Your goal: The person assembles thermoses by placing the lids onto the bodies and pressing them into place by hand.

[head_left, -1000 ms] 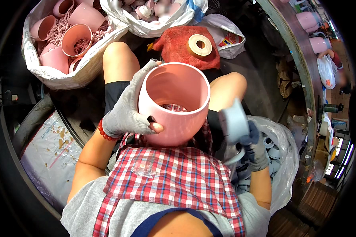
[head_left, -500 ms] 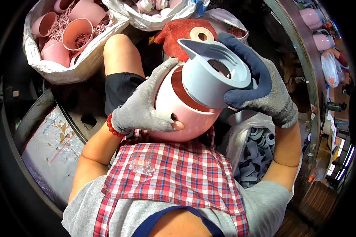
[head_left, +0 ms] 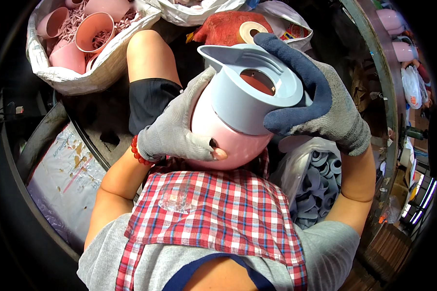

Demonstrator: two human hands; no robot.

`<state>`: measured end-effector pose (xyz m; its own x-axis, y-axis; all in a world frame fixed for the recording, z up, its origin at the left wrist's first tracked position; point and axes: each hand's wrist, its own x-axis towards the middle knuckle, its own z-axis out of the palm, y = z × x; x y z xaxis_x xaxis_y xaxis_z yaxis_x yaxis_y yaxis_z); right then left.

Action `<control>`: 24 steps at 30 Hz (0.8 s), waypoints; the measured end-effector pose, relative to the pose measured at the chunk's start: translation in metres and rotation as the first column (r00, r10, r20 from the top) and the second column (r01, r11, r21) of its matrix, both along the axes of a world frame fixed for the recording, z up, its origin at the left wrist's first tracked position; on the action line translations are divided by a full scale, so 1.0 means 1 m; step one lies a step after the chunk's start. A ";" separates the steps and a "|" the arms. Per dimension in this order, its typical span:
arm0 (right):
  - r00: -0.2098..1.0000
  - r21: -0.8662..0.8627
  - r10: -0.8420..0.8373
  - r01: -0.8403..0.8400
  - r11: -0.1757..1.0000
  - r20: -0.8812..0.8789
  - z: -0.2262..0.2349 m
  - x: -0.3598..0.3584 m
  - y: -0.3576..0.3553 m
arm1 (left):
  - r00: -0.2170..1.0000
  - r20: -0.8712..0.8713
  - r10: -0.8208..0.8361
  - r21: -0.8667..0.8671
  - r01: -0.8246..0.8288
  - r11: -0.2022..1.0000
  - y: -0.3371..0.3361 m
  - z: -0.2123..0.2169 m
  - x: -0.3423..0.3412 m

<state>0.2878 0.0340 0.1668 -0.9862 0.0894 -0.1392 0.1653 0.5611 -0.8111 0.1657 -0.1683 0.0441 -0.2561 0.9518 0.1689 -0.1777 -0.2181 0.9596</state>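
A round pink jug body (head_left: pixel 233 148) rests at my lap, tilted toward me. My left hand (head_left: pixel 182 123), in a grey glove with bare thumb tip, wraps round its left side. On its mouth sits a light blue-grey spouted collar (head_left: pixel 240 109) with a round opening, its spout pointing up and left. My right hand (head_left: pixel 315 97), in a grey glove with dark blue palm, grips the collar from the right, thumb below and fingers over the top. Through the opening shows the reddish inside of the body. The collar hides the body's rim.
A white sack (head_left: pixel 77 82) of pink cups and shavings stands at upper left. Beside my right arm, a plastic bag (head_left: pixel 296 169) holds several blue-grey collars (head_left: pixel 315 191). Ahead lies a red cloth bundle (head_left: pixel 223 26) with a cream ring (head_left: pixel 250 31). A bench edge (head_left: pixel 391 92) runs along the right.
My right hand has brought the collar left and down onto the body's mouth, covering the gap that showed before. My left hand keeps its hold on the body.
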 end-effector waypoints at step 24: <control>0.999 0.099 0.042 -0.038 0.994 -0.033 -0.017 -0.004 -0.011 | 0.994 -0.102 -0.027 -0.043 0.023 0.999 -0.011 -0.018 -0.003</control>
